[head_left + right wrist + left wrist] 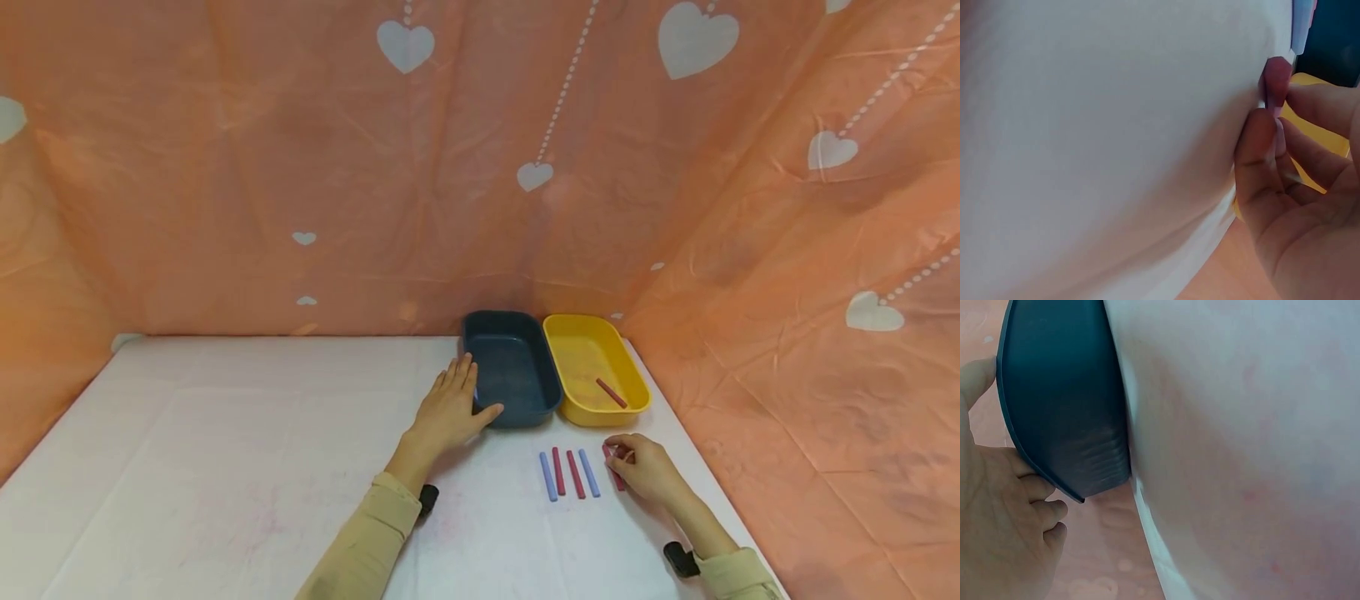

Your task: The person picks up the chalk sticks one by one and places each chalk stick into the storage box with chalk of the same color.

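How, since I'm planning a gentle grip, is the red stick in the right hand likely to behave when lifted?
The red stick is probably stiff, as it looks straight. It is likely light, being slim in the right hand. Its long, thin shape suggests it might snap under hard squeezing.

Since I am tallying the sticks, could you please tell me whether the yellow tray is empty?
Not empty: the head view shows one red stick lying inside the yellow tray, toward its near end.
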Available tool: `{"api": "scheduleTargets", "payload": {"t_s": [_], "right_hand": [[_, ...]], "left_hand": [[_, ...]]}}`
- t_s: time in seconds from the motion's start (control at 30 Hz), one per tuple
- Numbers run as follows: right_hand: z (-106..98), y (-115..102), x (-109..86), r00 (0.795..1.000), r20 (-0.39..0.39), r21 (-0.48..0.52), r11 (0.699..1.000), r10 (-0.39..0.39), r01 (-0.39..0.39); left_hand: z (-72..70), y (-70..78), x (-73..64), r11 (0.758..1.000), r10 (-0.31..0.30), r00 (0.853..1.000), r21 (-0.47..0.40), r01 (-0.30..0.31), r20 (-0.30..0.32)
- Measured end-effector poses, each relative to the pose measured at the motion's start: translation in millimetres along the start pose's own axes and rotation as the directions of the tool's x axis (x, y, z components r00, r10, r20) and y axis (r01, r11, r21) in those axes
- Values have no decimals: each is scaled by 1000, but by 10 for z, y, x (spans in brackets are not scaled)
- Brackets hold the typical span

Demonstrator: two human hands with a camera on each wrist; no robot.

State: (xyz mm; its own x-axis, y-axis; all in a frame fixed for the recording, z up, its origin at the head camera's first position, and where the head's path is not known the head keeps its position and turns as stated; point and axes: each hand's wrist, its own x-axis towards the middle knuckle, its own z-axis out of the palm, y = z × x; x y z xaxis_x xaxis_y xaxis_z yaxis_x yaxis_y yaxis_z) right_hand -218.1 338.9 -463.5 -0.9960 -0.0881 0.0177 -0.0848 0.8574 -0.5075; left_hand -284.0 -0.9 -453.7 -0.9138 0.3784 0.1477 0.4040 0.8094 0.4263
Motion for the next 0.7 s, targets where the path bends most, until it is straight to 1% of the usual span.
{"api": "scheduleTargets", "payload": {"t_s": [0.23, 0.47, 0.7], "right_hand": [[-6, 1, 19, 1000, 6, 11, 1000, 11, -11], [6, -18, 6, 1000, 3, 43, 999, 15, -15], [12, -46, -8, 1000, -15, 75, 997, 23, -22]], "left_hand": [[20, -22, 32, 1000, 4, 1000, -18, -4, 0], [14, -23, 29, 1000, -4, 1000, -16, 4, 9], [20, -31, 22, 1000, -7, 1000, -25, 7, 10]]}}
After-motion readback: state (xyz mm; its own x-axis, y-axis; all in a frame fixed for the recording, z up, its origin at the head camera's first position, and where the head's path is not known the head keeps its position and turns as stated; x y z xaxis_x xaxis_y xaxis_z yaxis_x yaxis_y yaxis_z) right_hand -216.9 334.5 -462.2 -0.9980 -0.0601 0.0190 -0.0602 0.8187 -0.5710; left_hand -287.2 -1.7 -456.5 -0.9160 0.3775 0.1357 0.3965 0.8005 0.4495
